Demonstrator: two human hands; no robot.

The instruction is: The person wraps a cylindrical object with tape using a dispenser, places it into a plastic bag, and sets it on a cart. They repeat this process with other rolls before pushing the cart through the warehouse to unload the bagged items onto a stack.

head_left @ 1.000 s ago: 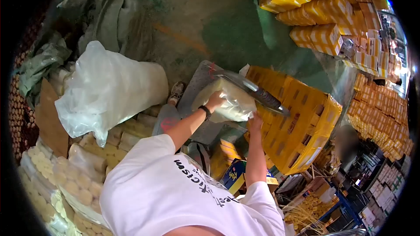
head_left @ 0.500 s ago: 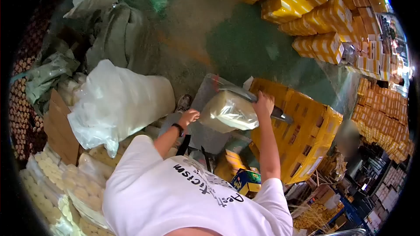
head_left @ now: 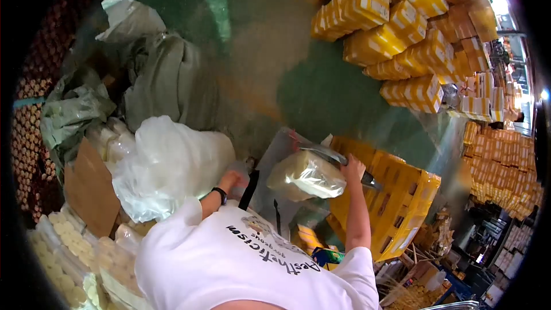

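My right hand (head_left: 353, 167) is closed round a long grey tool with a dark end (head_left: 324, 152); its kind is unclear. Right below and left of that tool is a pale block in shiny clear plastic (head_left: 307, 177), overlapping it in this view. My left hand (head_left: 234, 179), with a black band on its wrist, is smeared by motion and apart from the block. It is nearest the right side of a big white plastic-wrapped bundle (head_left: 172, 158). Behind the block lies a grey surface (head_left: 265, 186).
Yellow cartons (head_left: 396, 198) stand close on my right. More taped yellow boxes (head_left: 367, 8) are stacked at the upper right. Green-grey sacking (head_left: 166, 80) and a brown cardboard sheet (head_left: 89, 192) are on the left. Bagged pale rounds (head_left: 63, 247) are at the lower left.
My left hand has come away from the pale block, back toward my body. My right hand still holds the grey tool. The view has shifted, so the surroundings appear lower.
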